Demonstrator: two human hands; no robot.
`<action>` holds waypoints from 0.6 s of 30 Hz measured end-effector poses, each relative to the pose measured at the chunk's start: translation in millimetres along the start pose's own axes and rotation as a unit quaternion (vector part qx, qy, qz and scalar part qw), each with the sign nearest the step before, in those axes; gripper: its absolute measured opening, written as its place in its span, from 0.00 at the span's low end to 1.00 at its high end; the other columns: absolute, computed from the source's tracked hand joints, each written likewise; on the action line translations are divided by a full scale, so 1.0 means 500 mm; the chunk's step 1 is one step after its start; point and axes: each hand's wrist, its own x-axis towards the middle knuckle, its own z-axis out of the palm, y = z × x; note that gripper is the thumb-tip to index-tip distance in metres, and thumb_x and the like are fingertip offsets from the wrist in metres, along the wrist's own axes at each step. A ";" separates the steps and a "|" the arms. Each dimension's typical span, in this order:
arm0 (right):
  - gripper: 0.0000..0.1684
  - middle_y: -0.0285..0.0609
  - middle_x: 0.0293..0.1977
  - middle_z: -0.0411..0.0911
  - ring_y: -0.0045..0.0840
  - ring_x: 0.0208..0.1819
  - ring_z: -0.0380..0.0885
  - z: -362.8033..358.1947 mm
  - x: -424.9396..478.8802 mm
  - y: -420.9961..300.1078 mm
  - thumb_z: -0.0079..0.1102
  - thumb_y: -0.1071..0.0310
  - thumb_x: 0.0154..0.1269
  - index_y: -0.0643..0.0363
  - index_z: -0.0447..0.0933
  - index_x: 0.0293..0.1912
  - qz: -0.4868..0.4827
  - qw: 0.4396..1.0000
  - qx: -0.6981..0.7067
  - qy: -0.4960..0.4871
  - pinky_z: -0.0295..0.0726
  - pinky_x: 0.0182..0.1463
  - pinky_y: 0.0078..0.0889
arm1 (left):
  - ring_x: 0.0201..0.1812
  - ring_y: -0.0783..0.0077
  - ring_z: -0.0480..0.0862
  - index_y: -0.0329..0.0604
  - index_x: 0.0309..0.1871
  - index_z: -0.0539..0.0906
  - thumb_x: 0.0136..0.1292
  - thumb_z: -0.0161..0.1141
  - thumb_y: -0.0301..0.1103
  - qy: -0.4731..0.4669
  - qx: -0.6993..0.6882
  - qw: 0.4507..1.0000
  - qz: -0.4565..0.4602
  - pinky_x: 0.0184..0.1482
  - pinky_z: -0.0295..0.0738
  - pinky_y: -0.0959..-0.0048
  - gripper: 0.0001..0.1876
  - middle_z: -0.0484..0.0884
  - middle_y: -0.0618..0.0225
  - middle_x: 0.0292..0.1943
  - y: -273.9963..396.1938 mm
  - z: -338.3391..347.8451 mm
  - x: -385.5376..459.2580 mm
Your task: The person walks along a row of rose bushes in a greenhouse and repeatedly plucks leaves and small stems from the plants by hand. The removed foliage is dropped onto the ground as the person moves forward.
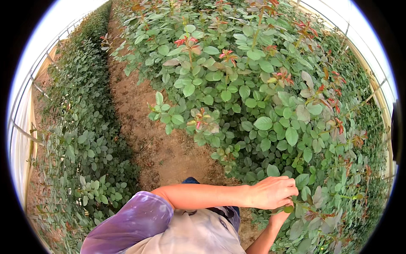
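Rose bushes [263, 123] with green leaves and reddish young shoots rise before me and to my right. My left hand [275, 192] reaches across my body to the near right edge of the foliage, its fingers curled together beside a rose stem. Just below and partly behind it, my right hand [281, 216] is raised among the leaves and touches or nearly touches the left. A small rounded green leaf [288, 209] shows at the fingers. What lies between the fingertips is mostly hidden.
A bare soil path [171, 152] runs ahead between the bushes and a darker plant row [92, 127] on the left. Leafy shoots lean over the path. Greenhouse sheeting with curved pipes [23, 131] borders both sides.
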 end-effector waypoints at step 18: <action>0.16 0.46 0.35 0.83 0.33 0.34 0.79 0.075 -0.110 -0.010 0.60 0.57 0.79 0.61 0.82 0.40 0.269 0.734 0.615 -0.103 0.77 0.39 0.39 | 0.49 0.69 0.85 0.38 0.65 0.82 0.75 0.65 0.29 0.255 -0.037 0.960 -0.108 0.49 0.83 0.71 0.18 0.84 0.63 0.55 -0.056 -0.305 -0.265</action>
